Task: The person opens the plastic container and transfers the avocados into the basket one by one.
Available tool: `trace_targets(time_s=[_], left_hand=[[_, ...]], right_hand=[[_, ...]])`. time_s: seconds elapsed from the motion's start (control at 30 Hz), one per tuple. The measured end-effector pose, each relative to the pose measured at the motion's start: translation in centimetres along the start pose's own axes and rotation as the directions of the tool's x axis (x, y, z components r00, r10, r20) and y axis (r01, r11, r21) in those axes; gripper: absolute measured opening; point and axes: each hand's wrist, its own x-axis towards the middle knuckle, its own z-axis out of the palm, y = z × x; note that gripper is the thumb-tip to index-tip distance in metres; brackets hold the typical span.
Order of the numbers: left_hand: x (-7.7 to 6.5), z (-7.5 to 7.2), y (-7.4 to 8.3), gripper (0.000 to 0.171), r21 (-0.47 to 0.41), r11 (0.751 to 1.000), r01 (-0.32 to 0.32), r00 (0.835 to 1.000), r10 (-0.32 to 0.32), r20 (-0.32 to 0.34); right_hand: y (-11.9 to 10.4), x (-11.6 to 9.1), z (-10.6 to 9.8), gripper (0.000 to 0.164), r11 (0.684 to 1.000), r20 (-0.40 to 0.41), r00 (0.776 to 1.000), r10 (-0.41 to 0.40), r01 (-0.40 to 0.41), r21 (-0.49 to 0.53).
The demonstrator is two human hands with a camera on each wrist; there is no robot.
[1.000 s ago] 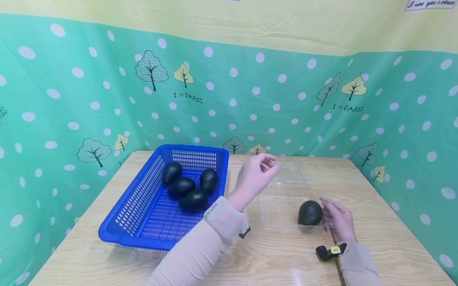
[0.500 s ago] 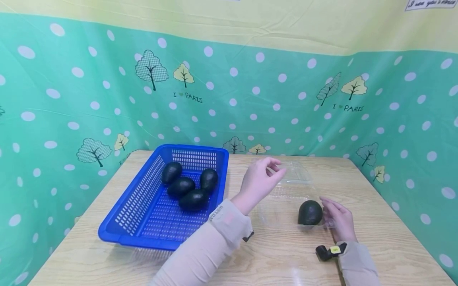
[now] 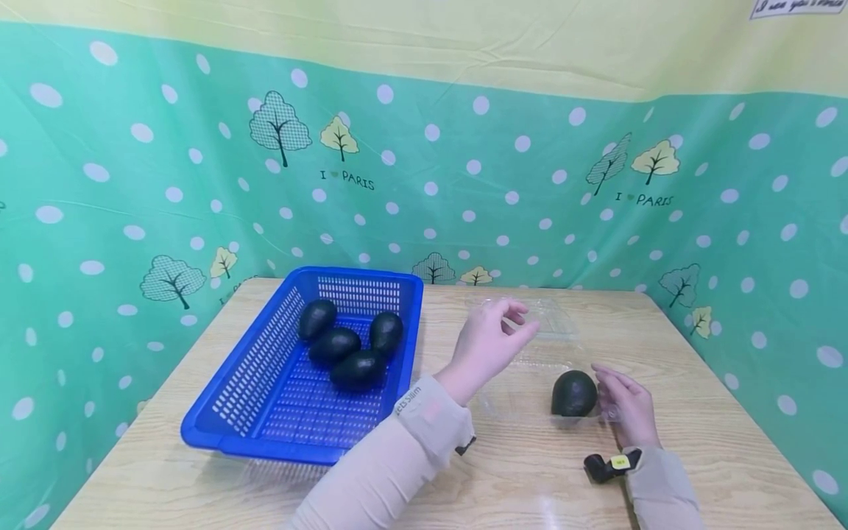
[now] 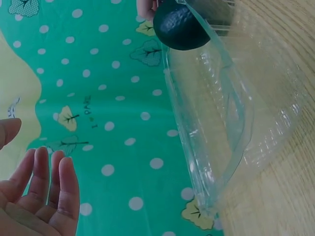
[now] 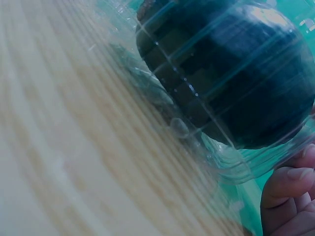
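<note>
A clear plastic clamshell container [image 3: 523,405] stands on the table with its lid [image 3: 553,324] laid back behind it. One dark avocado [image 3: 573,394] is in its right end, seen through the plastic wall in the right wrist view. My right hand [image 3: 626,405] holds the container's right edge beside that avocado, thumb and bent fingers at the rim. Over the container's left part hovers my left hand [image 3: 493,338], its fingers loosely bent and nothing between them. In the left wrist view the left fingers [image 4: 39,187] are apart from the container.
A blue plastic basket [image 3: 218,434] stands on the left of the wooden table [image 3: 503,486], with several avocados [image 3: 358,370] toward its back and middle. A green dotted curtain [image 3: 424,162] hangs behind and along both sides.
My left hand has moved right and slightly down toward the middle of the container, still holding nothing. The right hand, avocados and basket have stayed where they were.
</note>
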Motion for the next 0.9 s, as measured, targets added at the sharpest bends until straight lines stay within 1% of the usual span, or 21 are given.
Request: trace_targets(time_s=[0.07, 0.3, 0.43, 0.63, 0.8, 0.9], left_hand=[[-0.1, 0.2, 0.1, 0.032, 0.011, 1.000, 0.000, 1.000, 0.000, 0.005], [-0.4, 1.1, 0.3, 0.037, 0.025, 0.998, 0.050, 0.998, -0.051, 0.038], [-0.5, 1.6, 0.3, 0.040, 0.025, 0.999, 0.048, 0.998, -0.049, 0.044], [-0.7, 2.4, 0.3, 0.042, -0.010, 0.998, 0.061, 0.997, -0.060, 0.053], [-0.8, 2.9, 0.3, 0.044, 0.013, 0.998, 0.061, 0.997, -0.061, 0.054], [-0.8, 3.2, 0.3, 0.047, 0.019, 0.997, 0.071, 0.995, -0.072, 0.066]], right_hand=[[0.0, 0.0, 0.0, 0.019, 1.000, -0.001, 1.000, -0.002, 0.002, -0.001], [-0.1, -0.1, 0.0, 0.019, 1.000, 0.000, 1.000, 0.003, -0.003, -0.001], [-0.2, -0.1, 0.1, 0.019, 1.000, 0.009, 1.000, 0.001, -0.001, 0.003], [-0.3, -0.2, 0.1, 0.019, 1.000, 0.006, 1.000, 0.005, -0.005, -0.010], [-0.3, -0.1, 0.1, 0.019, 1.000, -0.003, 1.000, 0.008, -0.008, -0.021], [-0.3, -0.1, 0.1, 0.019, 1.000, 0.000, 1.000, 0.008, -0.008, -0.018]])
